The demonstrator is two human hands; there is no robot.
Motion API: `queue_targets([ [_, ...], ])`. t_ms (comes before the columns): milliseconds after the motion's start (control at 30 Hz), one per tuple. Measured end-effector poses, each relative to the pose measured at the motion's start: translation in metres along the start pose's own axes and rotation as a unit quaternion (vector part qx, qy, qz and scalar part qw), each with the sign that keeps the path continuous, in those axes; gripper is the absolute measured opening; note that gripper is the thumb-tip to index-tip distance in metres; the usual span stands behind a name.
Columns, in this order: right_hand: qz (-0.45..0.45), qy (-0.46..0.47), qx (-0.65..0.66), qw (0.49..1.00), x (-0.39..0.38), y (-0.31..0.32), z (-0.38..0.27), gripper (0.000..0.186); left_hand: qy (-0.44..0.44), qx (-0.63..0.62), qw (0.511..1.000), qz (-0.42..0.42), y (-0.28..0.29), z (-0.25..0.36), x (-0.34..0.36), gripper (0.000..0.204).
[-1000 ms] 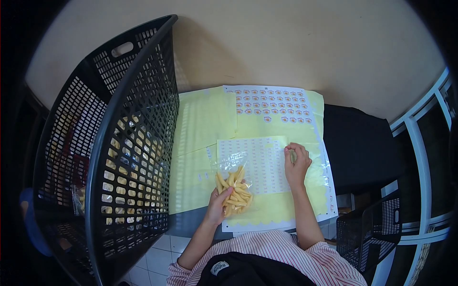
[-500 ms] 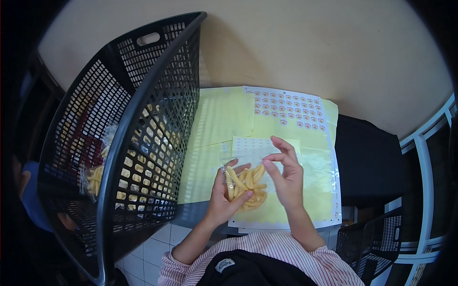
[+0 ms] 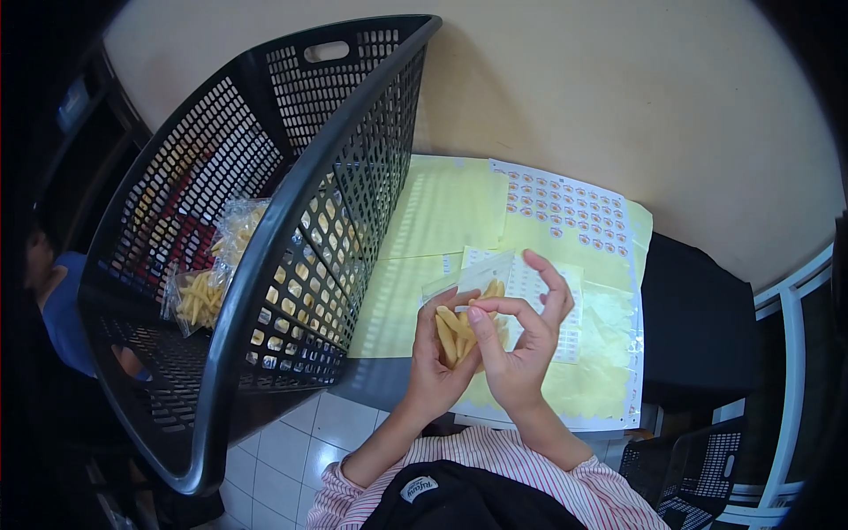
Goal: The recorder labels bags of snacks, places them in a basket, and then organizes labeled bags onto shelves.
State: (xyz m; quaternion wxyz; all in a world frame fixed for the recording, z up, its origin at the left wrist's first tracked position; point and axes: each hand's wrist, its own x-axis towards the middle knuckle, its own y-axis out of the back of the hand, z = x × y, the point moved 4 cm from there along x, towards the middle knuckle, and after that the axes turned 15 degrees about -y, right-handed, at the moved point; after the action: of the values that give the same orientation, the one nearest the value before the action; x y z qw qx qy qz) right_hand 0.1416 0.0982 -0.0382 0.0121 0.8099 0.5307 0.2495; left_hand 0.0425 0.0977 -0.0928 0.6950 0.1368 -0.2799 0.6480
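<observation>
"Head view, on my distant screen: where do I find the clear bag [image 3: 452,334] of pale yellow sticks?"

"I have it held up just right of the big black basket [image 3: 218,389]."

"How do the fingers stand?"

"My left hand [image 3: 433,367] is clamped round the bag's filled part; I judge this steadies the loose sticks and leaves the top free. On my right hand [image 3: 521,353], thumb and forefinger tips look nearly together at the bag, other fingers apart; I cannot tell whether they pinch anything."

"And the rest?"

"Right of the basket lie the small-label sheet [image 3: 570,340] and the round-sticker sheet [image 3: 565,212], flat, probably for easy reach. Similar bags [image 3: 199,298] lie inside the basket, probably to stay gathered."
</observation>
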Motion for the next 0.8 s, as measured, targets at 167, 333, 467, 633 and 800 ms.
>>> queue_targets([
  [167,-0.047,-0.036,0.023,0.998,0.000,-0.013,0.003,0.007,-0.005,0.032,0.999,-0.020,0.004,0.001,-0.001,0.067],
  [333,-0.046,-0.027,0.007,0.999,0.001,-0.019,0.003,0.006,-0.044,0.094,0.994,-0.039,0.006,0.005,0.000,0.071],
  [467,-0.037,-0.018,-0.004,0.999,0.001,-0.022,0.000,0.006,0.027,0.049,0.998,0.009,0.007,0.002,-0.003,0.065],
  [633,0.000,0.000,-0.034,0.999,0.002,-0.021,-0.002,0.007,-0.031,0.108,0.993,-0.021,0.007,0.002,0.000,0.072],
  [800,-0.001,0.000,-0.014,1.000,0.005,-0.023,0.002,0.008,-0.019,0.081,0.996,-0.025,0.005,-0.002,-0.002,0.072],
])
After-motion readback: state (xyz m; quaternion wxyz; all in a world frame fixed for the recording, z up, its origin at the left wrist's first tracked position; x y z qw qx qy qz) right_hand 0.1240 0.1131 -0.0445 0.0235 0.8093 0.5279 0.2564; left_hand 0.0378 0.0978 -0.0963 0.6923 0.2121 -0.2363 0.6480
